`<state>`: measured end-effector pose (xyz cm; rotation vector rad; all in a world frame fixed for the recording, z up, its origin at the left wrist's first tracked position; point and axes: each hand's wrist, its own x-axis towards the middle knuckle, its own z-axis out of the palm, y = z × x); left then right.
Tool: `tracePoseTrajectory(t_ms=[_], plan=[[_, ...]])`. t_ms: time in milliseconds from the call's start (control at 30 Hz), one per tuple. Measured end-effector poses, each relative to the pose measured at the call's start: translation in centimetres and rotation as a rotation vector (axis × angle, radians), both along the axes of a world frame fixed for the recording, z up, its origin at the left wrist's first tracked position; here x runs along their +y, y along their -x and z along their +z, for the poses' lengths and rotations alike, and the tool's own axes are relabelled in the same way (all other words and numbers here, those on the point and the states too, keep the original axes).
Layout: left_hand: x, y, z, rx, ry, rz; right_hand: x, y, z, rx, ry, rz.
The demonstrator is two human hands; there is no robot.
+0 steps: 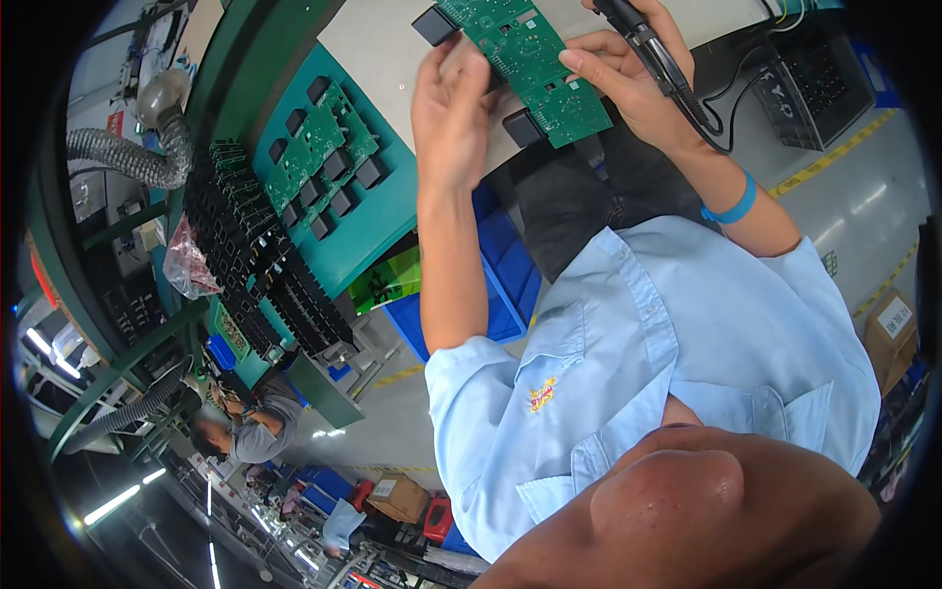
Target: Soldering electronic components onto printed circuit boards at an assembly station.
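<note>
My left hand (453, 108) pinches one edge of the long green circuit board (525, 61) with black square parts, while my right hand (628, 74) steadies its other edge, fingers also wrapped round a black corded soldering iron (653, 54).

Two hands on a green circuit board

The left hand (453, 108) grips the green circuit board (530, 59) by its edge, beside a black block-shaped part (523, 128). The right hand (628, 74) steadies the far edge while holding a black corded tool (648, 44). More green boards (319, 147) lie on the teal bench (378, 231), near a rack of black parts (265, 275)
</note>
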<state>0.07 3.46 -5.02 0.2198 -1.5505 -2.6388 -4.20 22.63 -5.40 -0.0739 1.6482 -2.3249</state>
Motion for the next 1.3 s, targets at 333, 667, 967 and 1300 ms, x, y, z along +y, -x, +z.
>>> tracePoseTrajectory(t_ms=[333, 667, 967, 1300], plan=[[0.6, -3.2, 1.1, -0.05, 0.109, -0.028, -1.1, 0.5, 0.5, 0.017, 0.073, 0.036], [0.6, -2.8, 0.1, -0.055, 0.079, 0.017, -1.1, 0.6, -1.1, 0.229, -0.102, 0.039], [0.6, -2.7, 0.1, -0.071, 0.071, 0.03, -0.9, 0.7, -1.6, 0.21, -0.128, 0.052], [0.8, -2.9, -0.1, -0.027, 0.087, 0.067, -1.2, 0.4, -2.3, 0.205, -0.03, 0.015]])
